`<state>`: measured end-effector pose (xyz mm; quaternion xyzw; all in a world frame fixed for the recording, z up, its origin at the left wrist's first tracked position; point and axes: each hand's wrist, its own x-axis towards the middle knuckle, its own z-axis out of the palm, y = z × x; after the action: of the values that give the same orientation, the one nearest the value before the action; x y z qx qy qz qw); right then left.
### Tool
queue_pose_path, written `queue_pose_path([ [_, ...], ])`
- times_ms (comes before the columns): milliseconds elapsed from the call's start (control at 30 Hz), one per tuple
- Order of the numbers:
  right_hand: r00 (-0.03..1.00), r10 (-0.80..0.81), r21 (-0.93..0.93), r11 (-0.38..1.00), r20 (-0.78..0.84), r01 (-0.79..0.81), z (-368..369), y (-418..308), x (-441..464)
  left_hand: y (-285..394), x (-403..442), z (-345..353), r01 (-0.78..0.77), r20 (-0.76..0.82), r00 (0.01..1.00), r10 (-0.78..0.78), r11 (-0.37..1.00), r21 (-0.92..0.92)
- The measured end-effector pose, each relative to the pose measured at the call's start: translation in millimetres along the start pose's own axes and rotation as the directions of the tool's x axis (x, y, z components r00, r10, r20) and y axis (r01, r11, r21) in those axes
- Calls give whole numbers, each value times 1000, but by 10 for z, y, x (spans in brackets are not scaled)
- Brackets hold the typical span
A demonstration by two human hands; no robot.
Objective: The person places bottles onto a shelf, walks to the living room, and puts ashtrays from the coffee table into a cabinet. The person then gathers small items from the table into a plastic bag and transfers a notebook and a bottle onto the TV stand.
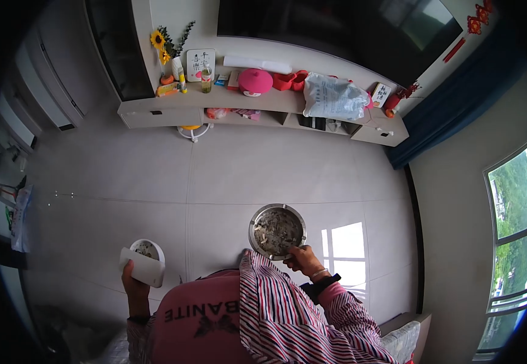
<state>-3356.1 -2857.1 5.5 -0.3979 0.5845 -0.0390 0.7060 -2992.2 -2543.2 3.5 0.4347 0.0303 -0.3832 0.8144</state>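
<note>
In my right hand (pixel 303 259) is a round metal ashtray (pixel 305 227), gripped by its near rim. Grey ash and cigarette butts (pixel 273 230) cover its bottom. My left hand (pixel 135 280) is closed on a smooth white container (pixel 149 270) at the lower left. At the container's far end is a round white opening with dark and pale bits inside. A flat white panel stands across part of it, and I cannot tell whether this is a lid. Both things are held above the floor, well apart from each other.
Grey tiles make up the floor (pixel 130 167). Along the far wall runs a low TV cabinet (pixel 175 114) bearing a pink round object (pixel 255 81), a plastic bag (pixel 335 97) and a bottle (pixel 206 80). A small stool (pixel 194 131) stands beneath. Blue curtain (pixel 457 100) hangs right.
</note>
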Motion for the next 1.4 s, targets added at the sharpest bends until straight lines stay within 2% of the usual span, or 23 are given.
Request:
queue_pose_path([
  [133, 1000, 12, -26, 1000, 20, -11, -144, -576, 358, -225, 334, 484, 64, -21, 998, -63, 998, 14],
  [200, 999, 36, -58, 998, 34, -34, -159, -836, 554, -298, 513, 752, 94, 41, 995, -96, 994, 53],
  [267, 998, 4, -44, 999, 67, -1, -246, -1104, 828, -515, 760, 850, 163, 10, 987, -163, 987, -6],
  [333, 996, 42, -47, 998, 84, -39, -282, -1404, 1120, -620, 995, 1064, 227, 18, 974, -227, 973, 37],
  [367, 993, 74, 4, 997, 96, -75, -253, -1587, 1274, -628, 1183, 1158, 258, -17, 966, -257, 962, 91],
  [400, 990, 99, 57, 993, 103, -106, -235, -1745, 1455, -574, 1363, 1273, 324, 23, 945, -326, 944, 69],
  [433, 975, 173, 116, 975, 137, -190, -88, -2138, 1512, -241, 1686, 1455, 278, 51, 953, -298, 929, 245],
  [467, 971, 187, 72, 977, 147, -199, -153, -2165, 1790, -364, 1943, 1567, 138, 173, 957, -234, 889, 437],
  [533, 951, 277, 197, 934, 135, -299, -280, -2305, 2480, -631, 2446, 1781, -237, 407, 909, -91, 689, 684],
  [567, 924, 331, 239, 898, 191, -370, -328, -2290, 2693, -621, 2642, 2118, 248, 176, 934, -310, 920, 302],
  [600, 934, 343, 224, 907, 100, -357, -228, -2354, 2771, -819, 2883, 2044, 275, 181, 924, -336, 915, 294],
  [633, 908, 401, 243, 875, 118, -418, -285, -2329, 3003, -1005, 3105, 2019, 170, 250, 934, -257, 932, 321],
  [667, 845, 520, 303, 792, 123, -531, -107, -2622, 2894, -669, 3462, 2199, 340, 191, 893, -406, 890, 304],
  [733, 803, 570, 286, 751, 173, -595, -232, -2597, 3313, -969, 3725, 2326, 432, 148, 883, -446, 894, 120],
  [867, 743, 664, 408, 656, 89, -635, -196, -2799, 4243, -1749, 4054, 2251, 430, 1, 902, -432, 899, -84],
  [900, 759, 651, 386, 701, -4, -600, 49, -2953, 4232, -1431, 4091, 2268, 469, -45, 879, -475, 878, -97],
  [1100, 768, 636, 332, 743, -80, -581, 20, -3179, 5723, -2241, 4127, 1854, 516, -180, 827, -532, 846, -132],
  [1133, 787, 614, 339, 755, -64, -562, 22, -3186, 5833, -2244, 4035, 1829, 537, -208, 803, -558, 830, -151],
  [1200, 808, 584, 302, 787, -84, -538, -139, -3124, 6414, -2766, 3953, 1696, 518, -283, 794, -539, 842, -149],
  [1267, 885, 465, 264, 854, 2, -449, -349, -3048, 6938, -3147, 3864, 1711, 505, -360, 735, -574, 819, -273],
  [1300, 885, 465, 237, 864, -38, -444, -462, -3044, 7143, -3377, 3808, 1737, 462, -402, 729, -554, 832, -307],
  [1333, 910, 413, 263, 883, -39, -389, -474, -3053, 7326, -3639, 3696, 1732, 426, -411, 746, -525, 849, -312],
  [1400, 932, 359, 264, 905, -56, -333, -521, -3046, 7519, -3897, 3562, 1826, 462, -411, 683, -604, 793, -397],
])
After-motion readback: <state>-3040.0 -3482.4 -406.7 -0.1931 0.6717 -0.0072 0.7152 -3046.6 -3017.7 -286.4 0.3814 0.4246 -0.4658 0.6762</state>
